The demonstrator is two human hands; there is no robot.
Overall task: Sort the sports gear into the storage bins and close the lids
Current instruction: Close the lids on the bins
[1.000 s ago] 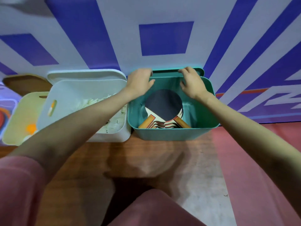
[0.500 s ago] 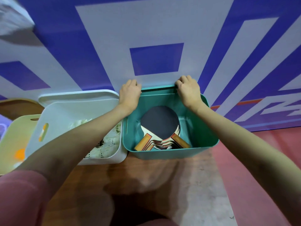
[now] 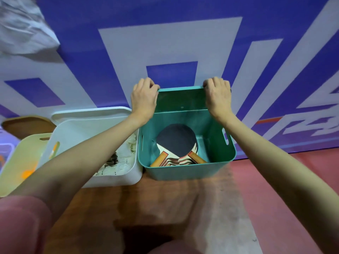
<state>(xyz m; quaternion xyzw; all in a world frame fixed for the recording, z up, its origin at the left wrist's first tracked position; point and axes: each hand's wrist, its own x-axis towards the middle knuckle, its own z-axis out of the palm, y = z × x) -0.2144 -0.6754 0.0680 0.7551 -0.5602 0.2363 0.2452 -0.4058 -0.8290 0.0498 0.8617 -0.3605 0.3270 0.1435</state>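
Observation:
A teal bin [image 3: 185, 172] stands on the floor against the wall, holding several table tennis paddles [image 3: 176, 143] with black faces and orange handles. Its teal lid [image 3: 180, 99] stands upright behind the bin's back rim. My left hand [image 3: 144, 98] grips the lid's top left corner and my right hand [image 3: 217, 95] grips its top right corner. To the left, a white bin [image 3: 111, 177] holds white shuttlecocks [image 3: 119, 162], partly hidden by my left forearm. Its white lid [image 3: 91, 112] leans behind it.
A pale yellow bin [image 3: 12, 162] with orange balls [image 3: 27, 174] sits at the far left, a brown lid [image 3: 27, 123] behind it. A blue and white patterned wall [image 3: 165, 43] rises right behind the bins. Wooden floor lies in front, red floor to the right.
Both hands have raised the teal lid from behind the bin, so it now stands well above the back rim. The view has tilted upward.

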